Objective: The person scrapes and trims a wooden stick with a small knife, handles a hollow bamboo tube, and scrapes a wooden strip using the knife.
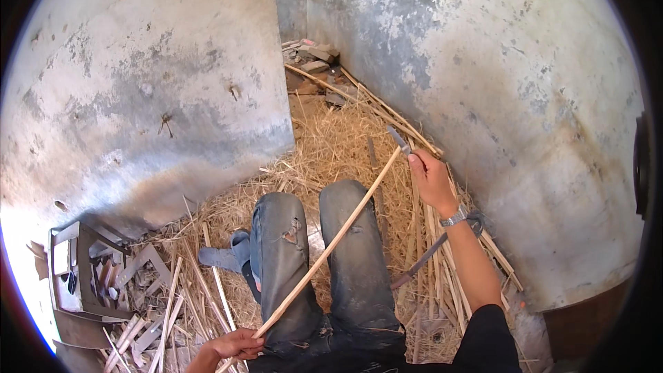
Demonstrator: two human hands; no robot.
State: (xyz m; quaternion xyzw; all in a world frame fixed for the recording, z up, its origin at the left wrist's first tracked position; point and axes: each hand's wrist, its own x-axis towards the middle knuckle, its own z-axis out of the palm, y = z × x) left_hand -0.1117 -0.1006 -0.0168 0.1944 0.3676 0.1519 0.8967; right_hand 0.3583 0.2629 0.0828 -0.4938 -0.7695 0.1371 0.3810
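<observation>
First inspector: Where is the pale wooden stick (330, 247) found?

Second inspector: It is held slantwise above the torn jeans (356, 266), from the near left to the far right, beyond the right knee. Whether the cloth is touched by it could not be determined.

First inspector: How is it gripped?

Second inspector: It is enclosed by the left hand (239, 343) at the near left, with the fingers curled narrowly around the wood.

First inspector: And the other side?

Second inspector: A knife (395, 137) is held in the right hand (431, 178), in a closed grip, with the blade directed to the far left. The stick's far end is seen at the knife; whether the wood is pressed by the edge could not be determined. A metal watch (454, 217) is worn on the right wrist.

First inspector: What was noted in the surroundings?

Second inspector: The floor is strewn with straw-coloured shavings (328, 135). Long strips (434, 280) are laid along the right, near the stained right wall (511, 117). A box-like frame (85, 273) is placed at the left, beside scattered scraps. Rubble (314, 59) is heaped at the far end.
</observation>
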